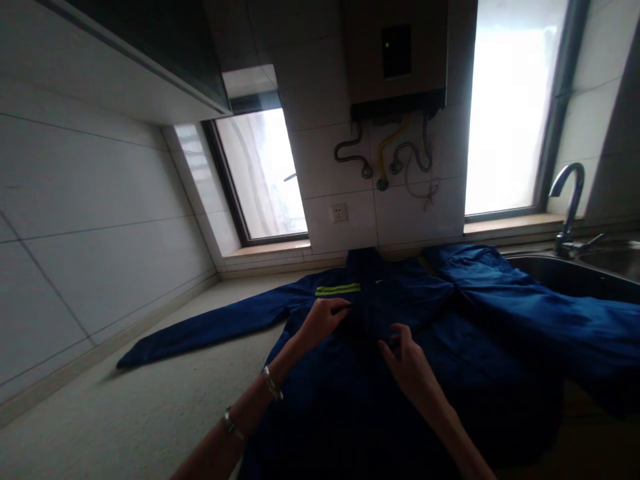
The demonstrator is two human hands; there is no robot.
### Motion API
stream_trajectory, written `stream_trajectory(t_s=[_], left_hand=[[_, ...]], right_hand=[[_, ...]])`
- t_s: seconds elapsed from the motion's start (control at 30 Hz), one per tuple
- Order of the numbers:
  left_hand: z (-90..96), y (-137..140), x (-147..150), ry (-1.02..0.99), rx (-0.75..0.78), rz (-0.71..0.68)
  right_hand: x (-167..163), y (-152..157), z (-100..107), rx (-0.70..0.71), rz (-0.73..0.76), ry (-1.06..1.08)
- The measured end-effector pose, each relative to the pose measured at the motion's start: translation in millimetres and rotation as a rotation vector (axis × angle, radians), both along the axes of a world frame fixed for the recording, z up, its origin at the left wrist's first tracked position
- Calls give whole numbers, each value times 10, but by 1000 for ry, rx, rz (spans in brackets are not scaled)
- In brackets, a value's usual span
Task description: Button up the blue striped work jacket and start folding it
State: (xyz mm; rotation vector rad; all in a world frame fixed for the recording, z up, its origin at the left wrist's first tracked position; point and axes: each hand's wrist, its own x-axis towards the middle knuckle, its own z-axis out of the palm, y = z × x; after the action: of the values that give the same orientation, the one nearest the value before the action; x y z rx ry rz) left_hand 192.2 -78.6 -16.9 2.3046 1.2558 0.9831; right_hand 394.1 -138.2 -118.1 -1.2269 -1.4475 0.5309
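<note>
Jacket (pixel 433 297) lay on counter (pixel 165 400), mostly left of sink (pixel 555 275) | left hand (pixel 324 319) fingertips close, right hand (pixel 411 365) curled; couldn't tell if pinching cloth | apparently adjusting jacket front; next needed sure pinch

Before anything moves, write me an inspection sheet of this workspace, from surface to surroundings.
Surface: pale counter, partly covered.
Job's things: blue jacket with yellow-green stripes, spread out; one sleeve stretched along the counter.
Clutter: nothing certain; lower right too dark to tell.
Hands: left hand and right hand at the jacket, fingers bent; grip unclear.
Cables: thin looped cord below the wall unit; nothing seen in the socket.
Surroundings: two windows, tap, sink.
</note>
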Motion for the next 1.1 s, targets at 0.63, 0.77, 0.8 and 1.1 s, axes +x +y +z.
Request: stream_trajectory(t_s=[0.63,0.77,0.8,1.1], left_hand=[[45,-156,188,-204,-142,-72],[72,-324,297,-103,-106,-157],[81,-362,319,-74,-95,-180],[159,-455,335,-1,-108,-263]], right_hand=[[65,-376,303,366,5,-323],[10,-290,312,430,115,-361],[4,-272,314,440,114,-358],[35,-201,220,562,18,-286]])
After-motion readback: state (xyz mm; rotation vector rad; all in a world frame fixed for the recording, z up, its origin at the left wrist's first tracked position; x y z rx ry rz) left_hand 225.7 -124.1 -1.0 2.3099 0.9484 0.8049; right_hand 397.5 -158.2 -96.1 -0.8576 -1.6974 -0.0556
